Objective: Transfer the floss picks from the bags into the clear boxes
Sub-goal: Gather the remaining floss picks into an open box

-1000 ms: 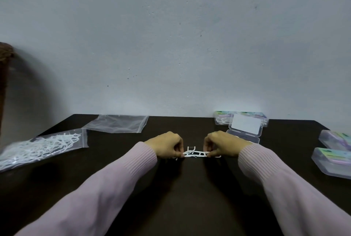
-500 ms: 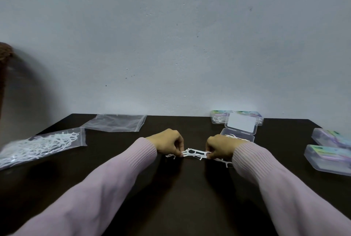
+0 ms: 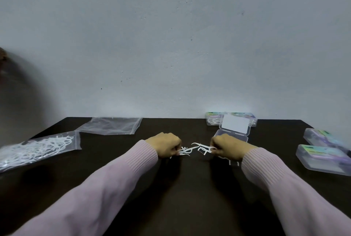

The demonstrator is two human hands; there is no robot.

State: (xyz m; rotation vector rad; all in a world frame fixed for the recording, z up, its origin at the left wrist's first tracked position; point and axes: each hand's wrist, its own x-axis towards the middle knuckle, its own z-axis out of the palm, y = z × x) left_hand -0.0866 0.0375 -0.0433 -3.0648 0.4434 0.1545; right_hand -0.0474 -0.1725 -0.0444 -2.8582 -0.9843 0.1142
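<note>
Left hand [image 3: 167,145] and right hand [image 3: 227,146] both pinching white floss picks [image 3: 197,148] low over table [image 3: 190,188], before open clear box [image 3: 232,131]. Light, thin, stiff, tangle-prone; probably best gripped by handles, in small bunches.

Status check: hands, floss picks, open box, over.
Left hand and right hand both pinching floss picks. Open clear box behind right hand. Nothing in the way.
</note>
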